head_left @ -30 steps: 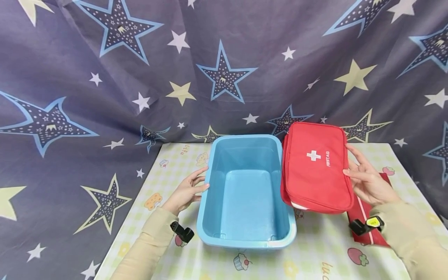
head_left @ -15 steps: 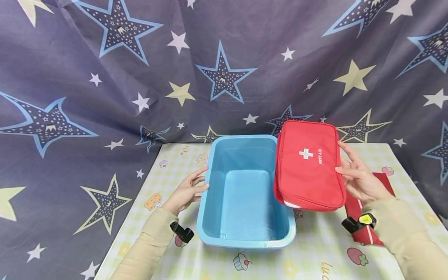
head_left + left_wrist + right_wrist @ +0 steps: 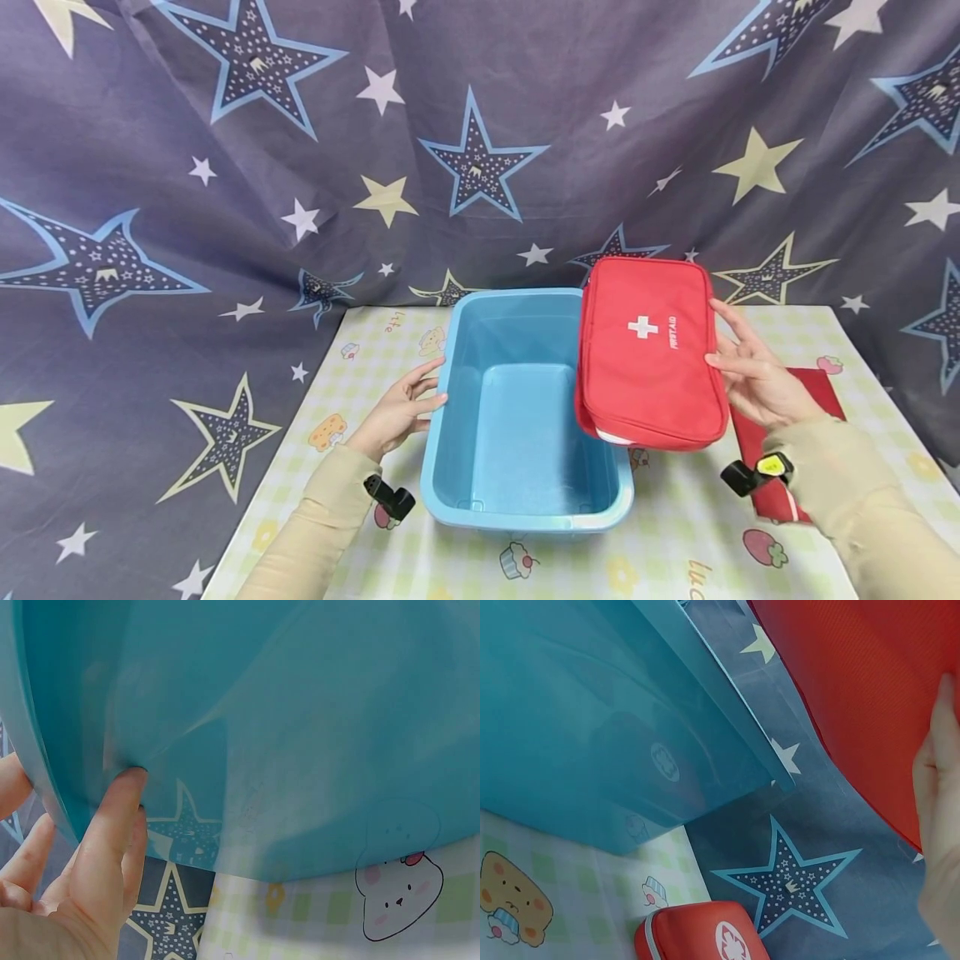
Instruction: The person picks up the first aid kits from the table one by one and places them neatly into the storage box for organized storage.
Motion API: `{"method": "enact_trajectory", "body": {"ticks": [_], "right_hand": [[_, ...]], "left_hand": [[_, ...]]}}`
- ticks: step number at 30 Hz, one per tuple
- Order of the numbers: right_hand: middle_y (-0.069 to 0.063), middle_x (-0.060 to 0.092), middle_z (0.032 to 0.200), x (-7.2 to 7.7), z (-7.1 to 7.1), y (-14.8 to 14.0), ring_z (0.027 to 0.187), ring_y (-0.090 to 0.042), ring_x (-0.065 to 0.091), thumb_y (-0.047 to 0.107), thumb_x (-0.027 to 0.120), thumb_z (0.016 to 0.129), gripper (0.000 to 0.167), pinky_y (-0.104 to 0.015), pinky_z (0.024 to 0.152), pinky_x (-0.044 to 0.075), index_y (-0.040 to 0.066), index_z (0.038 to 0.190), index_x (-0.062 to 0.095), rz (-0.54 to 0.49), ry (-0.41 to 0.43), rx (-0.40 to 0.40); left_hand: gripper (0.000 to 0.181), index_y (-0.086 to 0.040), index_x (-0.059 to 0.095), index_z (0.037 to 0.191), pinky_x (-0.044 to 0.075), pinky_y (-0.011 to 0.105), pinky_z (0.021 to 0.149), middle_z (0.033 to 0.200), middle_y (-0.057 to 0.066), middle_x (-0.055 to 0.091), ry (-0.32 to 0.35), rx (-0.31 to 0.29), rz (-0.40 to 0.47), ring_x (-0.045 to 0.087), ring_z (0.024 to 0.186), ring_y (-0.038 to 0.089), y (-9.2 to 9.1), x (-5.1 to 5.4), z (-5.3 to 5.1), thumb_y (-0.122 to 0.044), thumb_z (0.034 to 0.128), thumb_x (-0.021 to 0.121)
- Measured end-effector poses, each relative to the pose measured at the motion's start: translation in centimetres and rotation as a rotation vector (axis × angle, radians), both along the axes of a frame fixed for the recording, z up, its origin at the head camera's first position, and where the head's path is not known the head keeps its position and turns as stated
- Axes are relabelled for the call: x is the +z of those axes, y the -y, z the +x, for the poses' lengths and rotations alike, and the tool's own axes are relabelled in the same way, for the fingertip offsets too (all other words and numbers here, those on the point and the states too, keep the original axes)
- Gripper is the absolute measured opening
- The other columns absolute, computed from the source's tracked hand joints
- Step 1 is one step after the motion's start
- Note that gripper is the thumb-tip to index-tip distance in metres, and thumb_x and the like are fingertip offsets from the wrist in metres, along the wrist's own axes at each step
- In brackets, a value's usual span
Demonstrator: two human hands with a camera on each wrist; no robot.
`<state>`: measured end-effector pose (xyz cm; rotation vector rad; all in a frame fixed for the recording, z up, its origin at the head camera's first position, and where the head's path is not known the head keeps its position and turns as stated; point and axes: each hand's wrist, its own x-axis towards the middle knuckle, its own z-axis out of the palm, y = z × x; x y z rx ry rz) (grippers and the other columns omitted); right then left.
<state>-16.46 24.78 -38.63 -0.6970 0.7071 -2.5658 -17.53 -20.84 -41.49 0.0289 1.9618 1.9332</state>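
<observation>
A light blue plastic bin point(image 3: 618, 500) stands on the table with its opening up. My left hand point(image 3: 401, 410) touches its left side at the rim; in the left wrist view, fairly straight fingers point(image 3: 112, 817) press the outer wall beneath the rim. My right hand point(image 3: 761, 379) grips a red first-aid bag point(image 3: 648, 375) by its right edge, thumb on top. The bag hangs tilted over the bin's right rim, hiding part of it. In the right wrist view the bag's red fabric point(image 3: 862, 690) fills the upper right, apart from the bin wall point(image 3: 577, 735).
A flat red item point(image 3: 819, 390) with a white stripe lies under my right forearm. A red case point(image 3: 697, 930) with a white emblem shows low in the right wrist view. The checked tablecloth point(image 3: 360, 567) meets a star-patterned curtain point(image 3: 300, 275) behind.
My right hand has carried the first-aid bag to the left, from beside the bin to over its right rim. The left hand and the bin have stayed in place.
</observation>
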Motion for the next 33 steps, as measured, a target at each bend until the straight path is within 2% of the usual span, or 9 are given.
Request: {"method": "enact_trajectory", "body": {"ticks": [5, 25, 33], "right_hand": [[-0.01, 0.049, 0.134, 0.1, -0.1, 0.5, 0.116, -0.027, 0.057, -0.022, 0.019, 0.091, 0.068, -0.039, 0.087, 0.054, 0.019, 0.145, 0.026, 0.024, 0.005, -0.015], [-0.01, 0.05, 0.131, 0.4, -1.2, 2.8, 0.116, -0.026, 0.058, -0.022, 0.022, 0.091, 0.067, -0.039, 0.088, 0.053, 0.019, 0.144, 0.023, 0.036, -0.008, 0.01], [-0.007, 0.052, 0.128, 1.1, -1.6, 4.2, 0.113, -0.022, 0.059, -0.021, 0.026, 0.091, 0.069, -0.035, 0.087, 0.054, 0.02, 0.144, 0.01, 0.112, 0.01, -0.028]], "left_hand": [[0.065, -0.014, 0.029, 0.149, 0.057, 0.035, 0.075, 0.141, 0.023, 0.038, 0.001, 0.002, 0.002, 0.062, 0.092, 0.012, 0.0, 0.0, 0.1, -0.003, 0.092, 0.058], [0.065, -0.016, 0.029, 0.149, 0.057, 0.035, 0.076, 0.141, 0.022, 0.039, -0.008, -0.01, 0.001, 0.062, 0.095, 0.014, 0.2, -0.1, 0.0, -0.006, 0.0924, 0.059], [0.066, -0.016, 0.029, 0.15, 0.057, 0.035, 0.076, 0.141, 0.022, 0.039, -0.008, -0.012, 0.008, 0.061, 0.094, 0.012, 0.2, -0.1, 0.0, -0.005, 0.0923, 0.059]]}}
